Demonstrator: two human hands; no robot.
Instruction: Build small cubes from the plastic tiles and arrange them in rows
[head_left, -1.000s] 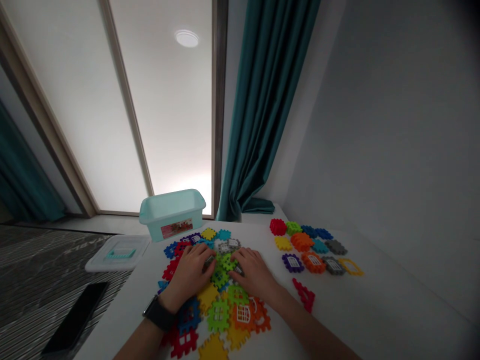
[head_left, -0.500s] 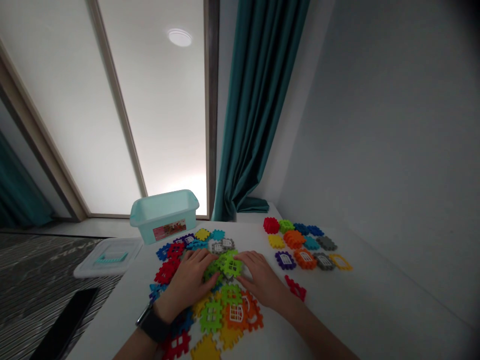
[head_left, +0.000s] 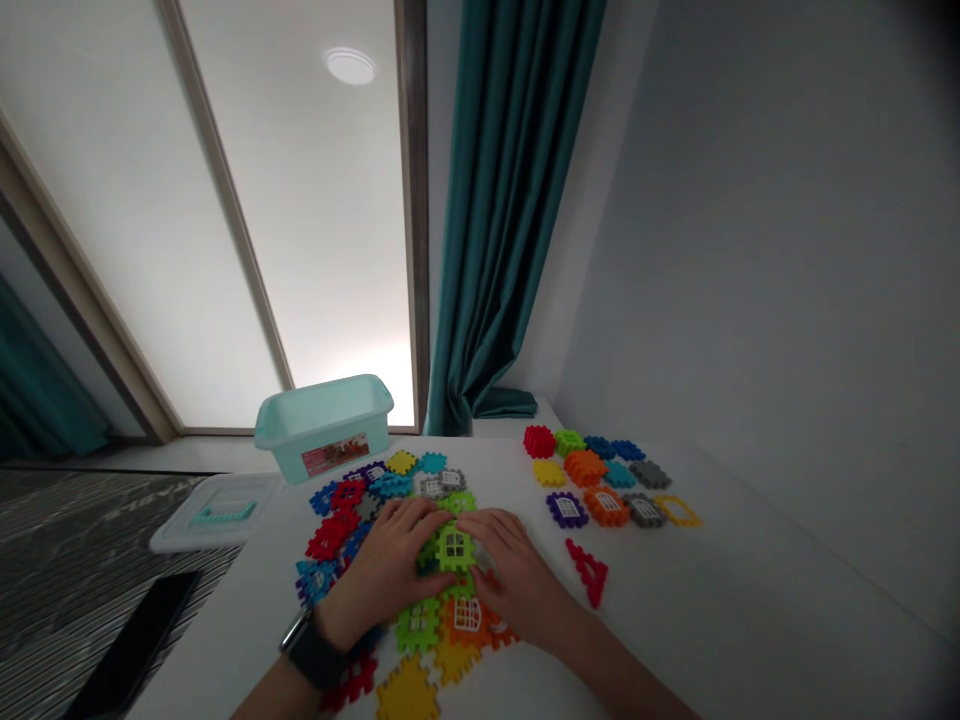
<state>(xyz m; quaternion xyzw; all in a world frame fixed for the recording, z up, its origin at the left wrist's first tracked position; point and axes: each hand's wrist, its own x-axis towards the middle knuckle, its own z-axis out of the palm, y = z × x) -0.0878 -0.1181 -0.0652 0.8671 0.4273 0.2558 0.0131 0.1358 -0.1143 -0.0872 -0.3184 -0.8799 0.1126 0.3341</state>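
Note:
A light-green square building tile [head_left: 454,546] with a window grid and toothed edges is between my two hands, above the loose pile. My left hand [head_left: 394,560], with a dark watch at the wrist, holds its left side, thumb near the lower edge. On its right side, my right hand [head_left: 510,570] grips with fingers at the top and thumb below. Beneath lie another green window tile [head_left: 418,624], an orange window tile [head_left: 466,615] and a yellow tile [head_left: 407,690]. Red tiles [head_left: 332,535] lie left of my left hand.
Sorted tiles in small stacks, such as an orange stack [head_left: 585,468], stand at the right. A red triangular piece [head_left: 587,572] lies near my right forearm. A mint bin [head_left: 326,425] stands at the back left, with its lid [head_left: 214,512] and a black phone-like slab [head_left: 133,645] beyond the table edge.
My hands have come closer together around the green window tile, which has moved nearer to me. The view has shifted slightly.

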